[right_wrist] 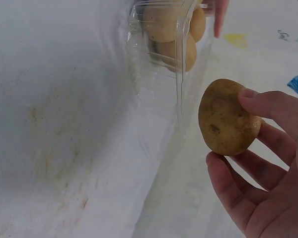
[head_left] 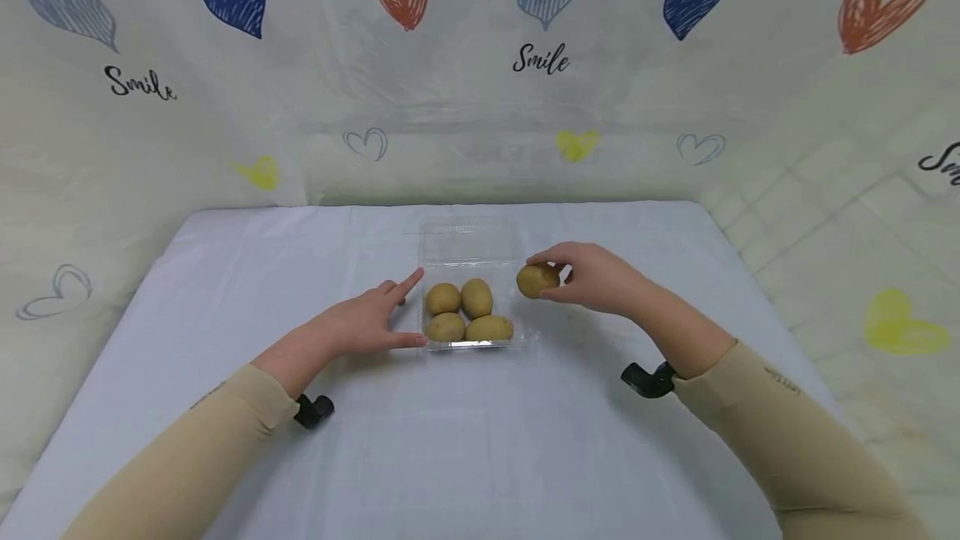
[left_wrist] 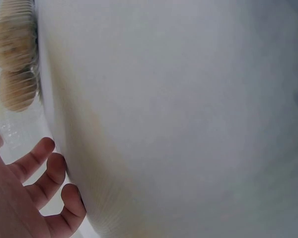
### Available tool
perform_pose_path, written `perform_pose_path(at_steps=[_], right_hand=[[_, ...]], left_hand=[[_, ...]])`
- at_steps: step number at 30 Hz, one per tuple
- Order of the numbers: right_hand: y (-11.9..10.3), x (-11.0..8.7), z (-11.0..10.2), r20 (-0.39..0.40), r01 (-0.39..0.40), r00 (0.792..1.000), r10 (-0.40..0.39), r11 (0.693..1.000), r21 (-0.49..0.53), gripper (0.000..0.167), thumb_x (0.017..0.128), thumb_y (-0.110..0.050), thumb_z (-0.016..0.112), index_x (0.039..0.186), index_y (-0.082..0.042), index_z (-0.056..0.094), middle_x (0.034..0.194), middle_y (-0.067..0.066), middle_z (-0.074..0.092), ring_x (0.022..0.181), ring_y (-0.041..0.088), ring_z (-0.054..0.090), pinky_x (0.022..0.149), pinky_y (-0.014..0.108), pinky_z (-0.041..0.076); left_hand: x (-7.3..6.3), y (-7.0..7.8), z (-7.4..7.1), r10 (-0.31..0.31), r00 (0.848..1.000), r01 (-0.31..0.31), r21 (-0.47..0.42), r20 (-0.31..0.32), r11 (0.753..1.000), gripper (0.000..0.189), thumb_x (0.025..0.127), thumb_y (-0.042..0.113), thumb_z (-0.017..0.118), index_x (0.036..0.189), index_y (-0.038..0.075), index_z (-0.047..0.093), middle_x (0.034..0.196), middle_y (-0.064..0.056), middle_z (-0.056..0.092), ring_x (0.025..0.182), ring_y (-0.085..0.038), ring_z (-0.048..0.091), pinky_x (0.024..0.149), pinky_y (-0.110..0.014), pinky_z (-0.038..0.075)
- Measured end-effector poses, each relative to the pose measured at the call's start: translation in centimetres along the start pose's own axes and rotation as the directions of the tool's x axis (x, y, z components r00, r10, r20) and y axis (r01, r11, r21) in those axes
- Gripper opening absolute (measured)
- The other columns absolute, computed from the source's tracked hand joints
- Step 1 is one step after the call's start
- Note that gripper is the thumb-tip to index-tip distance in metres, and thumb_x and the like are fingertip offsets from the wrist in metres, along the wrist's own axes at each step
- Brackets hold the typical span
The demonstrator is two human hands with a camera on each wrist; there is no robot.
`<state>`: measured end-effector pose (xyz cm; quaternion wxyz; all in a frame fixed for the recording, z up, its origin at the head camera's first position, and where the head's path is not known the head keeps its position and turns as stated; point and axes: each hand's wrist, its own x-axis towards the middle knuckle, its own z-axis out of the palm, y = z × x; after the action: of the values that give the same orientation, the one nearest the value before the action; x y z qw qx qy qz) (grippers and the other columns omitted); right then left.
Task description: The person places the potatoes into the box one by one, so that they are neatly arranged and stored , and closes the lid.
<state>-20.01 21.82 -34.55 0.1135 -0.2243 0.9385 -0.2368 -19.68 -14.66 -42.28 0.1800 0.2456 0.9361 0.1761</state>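
A clear plastic clamshell box (head_left: pixel 527 322) lies on the table with its lid (head_left: pixel 468 247) folded back. Several potatoes (head_left: pixel 489 328) fill its left and middle part. Against the box's left side, my left hand (head_left: pixel 360 324) stretches out index finger and thumb, their tips at its edge. In the left wrist view the other fingers (left_wrist: pixel 53 178) bend loosely near the cloth. My right hand (head_left: pixel 596 277) pinches another potato (right_wrist: pixel 227 118) between thumb and fingers. It holds this potato just above the right edge of the box.
A white cloth (head_left: pixel 420 448) covers the table. Behind and beside it hangs a pale sheet (head_left: pixel 465 98) printed with hearts and "Smile". Each wrist wears a black camera mount (head_left: pixel 648 380) below the sleeve cuff.
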Motion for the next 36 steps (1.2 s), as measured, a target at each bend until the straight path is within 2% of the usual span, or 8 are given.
perform_pose_path(at_steps=[13,20,26,30,36], right_hand=[[-1.7,2.5,1.5,0.084,0.089,0.993,-0.079,0.99,-0.111,0.045,0.086,-0.017,0.077,0.13,-0.015,0.066,0.123,0.001,0.065,0.103,0.017,0.06,0.088,0.037,0.051],[-2.3,3.6,2.4,0.134,0.134,0.985,-0.104,0.962,-0.239,0.045,0.086,-0.018,0.076,0.13,-0.014,0.066,0.125,0.002,0.064,0.112,0.02,0.059,0.095,0.038,0.047],[-2.4,4.3,2.8,0.17,0.176,0.977,-0.128,0.936,-0.304,0.043,0.086,-0.019,0.077,0.128,-0.015,0.068,0.125,0.003,0.065,0.117,0.023,0.059,0.098,0.04,0.046],[-2.7,4.5,2.4,0.201,0.206,0.969,-0.146,0.924,-0.322,0.04,0.087,-0.018,0.075,0.126,-0.015,0.069,0.123,0.003,0.066,0.115,0.024,0.06,0.097,0.041,0.047],[-2.9,4.8,1.7,0.301,0.226,0.944,-0.136,0.931,-0.288,0.041,0.087,-0.009,0.07,0.128,-0.018,0.069,0.127,0.0,0.065,0.122,0.023,0.057,0.102,0.041,0.043]], left_hand=[[-0.1,0.0,0.0,0.008,1.0,-0.008,-0.013,0.0,1.0,0.113,0.076,0.083,0.056,0.161,0.031,0.003,0.138,-0.007,0.047,0.131,-0.025,0.048,0.103,-0.05,0.041],[-0.1,0.0,0.0,0.016,1.0,-0.016,-0.01,-0.005,1.0,0.113,0.076,0.085,0.055,0.161,0.031,0.003,0.137,-0.007,0.048,0.13,-0.025,0.049,0.102,-0.049,0.042],[-0.1,-0.1,0.0,0.023,1.0,-0.023,-0.006,-0.011,1.0,0.113,0.076,0.085,0.054,0.161,0.031,0.003,0.137,-0.007,0.048,0.129,-0.025,0.049,0.101,-0.049,0.042],[-0.1,-0.2,0.0,0.015,1.0,-0.015,-0.006,-0.009,1.0,0.112,0.076,0.085,0.054,0.161,0.031,0.004,0.137,-0.007,0.048,0.129,-0.025,0.049,0.1,-0.05,0.043],[-0.1,-0.1,0.0,0.015,1.0,-0.015,-0.01,-0.007,1.0,0.113,0.076,0.085,0.054,0.161,0.031,0.003,0.137,-0.007,0.048,0.129,-0.025,0.049,0.101,-0.05,0.042]])
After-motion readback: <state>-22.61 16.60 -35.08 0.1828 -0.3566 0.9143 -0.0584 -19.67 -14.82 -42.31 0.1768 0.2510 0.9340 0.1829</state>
